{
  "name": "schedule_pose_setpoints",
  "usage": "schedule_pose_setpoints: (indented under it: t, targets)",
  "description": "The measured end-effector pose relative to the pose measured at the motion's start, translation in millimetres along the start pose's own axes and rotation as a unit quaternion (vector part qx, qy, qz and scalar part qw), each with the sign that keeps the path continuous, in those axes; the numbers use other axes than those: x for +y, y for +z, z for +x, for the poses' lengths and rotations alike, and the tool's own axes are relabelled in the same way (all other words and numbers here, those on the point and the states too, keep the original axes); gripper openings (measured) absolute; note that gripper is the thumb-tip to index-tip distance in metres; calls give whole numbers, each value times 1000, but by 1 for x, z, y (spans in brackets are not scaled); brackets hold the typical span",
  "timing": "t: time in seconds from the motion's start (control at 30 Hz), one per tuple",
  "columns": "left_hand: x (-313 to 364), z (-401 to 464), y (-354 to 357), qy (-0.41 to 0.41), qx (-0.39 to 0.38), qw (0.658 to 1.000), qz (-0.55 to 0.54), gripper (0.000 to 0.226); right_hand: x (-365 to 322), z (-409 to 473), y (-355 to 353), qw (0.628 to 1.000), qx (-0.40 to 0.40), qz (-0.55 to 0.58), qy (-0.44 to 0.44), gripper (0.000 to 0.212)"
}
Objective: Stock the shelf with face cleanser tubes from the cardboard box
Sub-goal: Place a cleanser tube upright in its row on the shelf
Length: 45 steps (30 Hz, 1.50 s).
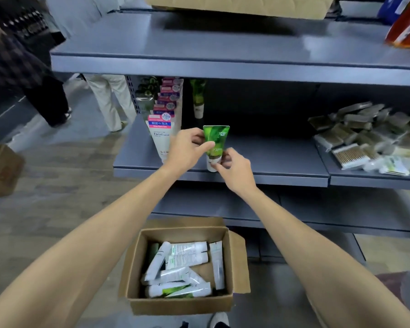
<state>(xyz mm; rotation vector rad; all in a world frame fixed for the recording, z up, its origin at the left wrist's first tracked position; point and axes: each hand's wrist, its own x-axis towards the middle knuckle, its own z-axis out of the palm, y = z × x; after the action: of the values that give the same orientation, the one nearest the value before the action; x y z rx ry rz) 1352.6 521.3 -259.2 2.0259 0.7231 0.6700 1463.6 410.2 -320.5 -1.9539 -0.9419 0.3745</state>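
While it stands cap-down at the shelf (pixel 270 159) edge, the tube (pixel 215 140) is pinched mid-body by the left hand (pixel 187 147) and at its cap by the right hand (pixel 234 170).

to your right on the same grey tier lies a loose heap of clear-wrapped cotton swab packs (pixel 365 138). at the left end stands a row of white tubes with pink and blue labels (pixel 162 129). up on the top tier you have a tan quilted cushion-like bundle (pixel 237 5) and an orange and blue bag (pixel 405 22). on the floor to your left sits a second brown cardboard carton (pixel 0 169), and two people's legs (pixel 81 100) stand beyond it.
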Motion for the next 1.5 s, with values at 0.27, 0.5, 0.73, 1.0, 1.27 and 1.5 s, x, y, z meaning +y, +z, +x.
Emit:
schedule_pose_setpoints:
  t: [0.27,0.5,0.73,1.0,1.27,1.5]
  targets:
    - [-30,15,32,-56,66,996,-27,13,27,33,19,999,-18,-21,18,21]
    - [-47,42,31,-58,108,992,-26,28,28,63,37,999,-6,-18,26,21]
    - [-56,64,39,-58,166,984,-33,25,29,95,49,999,3,-37,15,20]
    - [-69,101,52,-76,219,969,-82,34,37,142,65,999,9,-52,10,12]
    - [-75,139,66,-67,261,962,-51,37,30,179,72,989,-8,-150,-10,14]
    - [-81,169,69,-84,269,959,-21,42,35,213,78,964,-2,-260,-55,32]
